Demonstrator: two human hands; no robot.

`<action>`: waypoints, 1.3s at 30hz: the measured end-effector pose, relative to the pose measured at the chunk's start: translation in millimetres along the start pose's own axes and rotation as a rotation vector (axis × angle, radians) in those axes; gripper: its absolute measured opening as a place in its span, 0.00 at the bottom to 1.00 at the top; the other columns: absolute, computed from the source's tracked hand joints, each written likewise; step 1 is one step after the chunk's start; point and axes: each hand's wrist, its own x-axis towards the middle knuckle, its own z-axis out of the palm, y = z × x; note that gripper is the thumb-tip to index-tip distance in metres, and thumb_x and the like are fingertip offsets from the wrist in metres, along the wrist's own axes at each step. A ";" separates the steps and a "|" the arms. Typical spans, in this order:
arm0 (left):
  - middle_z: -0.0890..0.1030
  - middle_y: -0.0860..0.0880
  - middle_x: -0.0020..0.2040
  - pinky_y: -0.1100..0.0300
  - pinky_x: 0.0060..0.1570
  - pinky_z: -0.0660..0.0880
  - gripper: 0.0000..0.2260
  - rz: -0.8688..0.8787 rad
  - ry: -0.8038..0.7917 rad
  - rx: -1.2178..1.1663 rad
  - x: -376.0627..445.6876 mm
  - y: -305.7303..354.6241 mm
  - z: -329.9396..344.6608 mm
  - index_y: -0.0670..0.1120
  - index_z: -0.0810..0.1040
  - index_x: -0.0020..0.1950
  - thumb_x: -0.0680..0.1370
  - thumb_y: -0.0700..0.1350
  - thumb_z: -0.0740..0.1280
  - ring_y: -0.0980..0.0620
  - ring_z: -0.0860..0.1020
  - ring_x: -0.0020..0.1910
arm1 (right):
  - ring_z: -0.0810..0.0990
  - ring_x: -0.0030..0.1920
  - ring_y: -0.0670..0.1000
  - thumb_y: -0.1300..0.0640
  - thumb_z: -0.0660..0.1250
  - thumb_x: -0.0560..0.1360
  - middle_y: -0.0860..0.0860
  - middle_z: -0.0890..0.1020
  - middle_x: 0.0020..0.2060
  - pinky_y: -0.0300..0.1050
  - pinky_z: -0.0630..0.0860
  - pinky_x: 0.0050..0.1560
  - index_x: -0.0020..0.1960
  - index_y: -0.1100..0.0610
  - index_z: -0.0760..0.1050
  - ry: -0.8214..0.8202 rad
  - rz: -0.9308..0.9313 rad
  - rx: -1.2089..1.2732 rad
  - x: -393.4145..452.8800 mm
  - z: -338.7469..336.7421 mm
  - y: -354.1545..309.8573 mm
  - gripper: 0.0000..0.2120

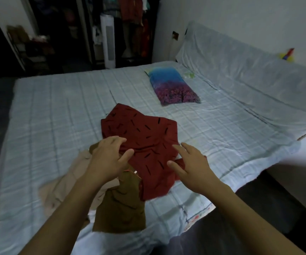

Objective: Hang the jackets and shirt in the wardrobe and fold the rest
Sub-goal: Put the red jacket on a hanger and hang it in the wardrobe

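While spread flat, red garment (141,144) lengthwise away

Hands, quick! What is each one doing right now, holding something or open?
Left hand: open, fingers spread, resting on the red garment.
Right hand: open, fingers straight, at the red garment's edge, holding nothing.

The room is dim with a cool bluish cast. The wardrobe (122,28) sinks into shadow, both hands look slightly motion-blurred, and straight lines bow at the edges.
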 end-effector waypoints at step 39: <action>0.74 0.47 0.65 0.48 0.61 0.71 0.18 -0.032 -0.518 0.223 207.8 -175.9 193.1 0.48 0.72 0.69 0.81 0.52 0.62 0.46 0.70 0.64 | 0.72 0.67 0.55 0.51 0.67 0.78 0.55 0.73 0.68 0.53 0.68 0.68 0.75 0.56 0.65 -0.338 0.126 0.279 225.5 233.3 107.7 0.28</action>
